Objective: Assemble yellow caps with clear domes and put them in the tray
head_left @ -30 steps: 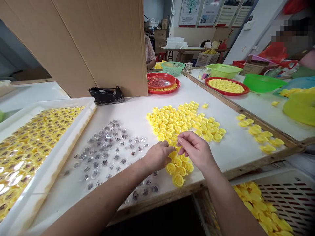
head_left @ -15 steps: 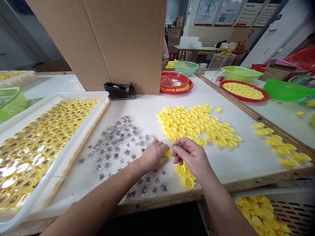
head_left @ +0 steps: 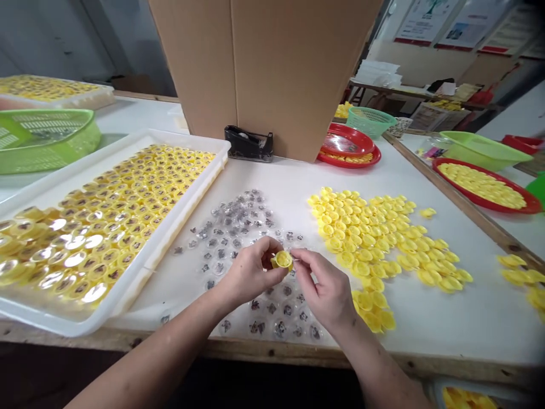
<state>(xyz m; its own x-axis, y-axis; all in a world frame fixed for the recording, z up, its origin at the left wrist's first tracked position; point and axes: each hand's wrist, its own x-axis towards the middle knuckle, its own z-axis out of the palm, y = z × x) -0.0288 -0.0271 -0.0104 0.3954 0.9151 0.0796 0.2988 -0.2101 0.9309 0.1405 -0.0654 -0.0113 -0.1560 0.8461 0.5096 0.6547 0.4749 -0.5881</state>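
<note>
Between thumb and fingers, my left hand (head_left: pixel 255 270) holds a small round yellow cup (head_left: pixel 282 260), its open side facing up. My right hand (head_left: pixel 323 284) pinches something thin and clear at the cup's right edge, too small to make out fully. Under and around my hands lie clear discs with small dark pictures (head_left: pixel 230 218), spread on the white table (head_left: pixel 289 176). Many yellow cups (head_left: pixel 361 227) are spread to the right of my hands.
At the left is a white tray (head_left: pixel 100 324) of filled yellow pieces, with a green basket (head_left: pixel 46 153) behind it. A black tape dispenser (head_left: pixel 249 144) stands before a cardboard sheet (head_left: pixel 272 74). Red plates (head_left: pixel 349 142) sit behind; a wooden strip (head_left: pixel 451 190) crosses the right.
The view has swung left, showing more of the tray. The yellow cup in my left hand is now tilted up and more visible, with my right fingers closer to its edge.
</note>
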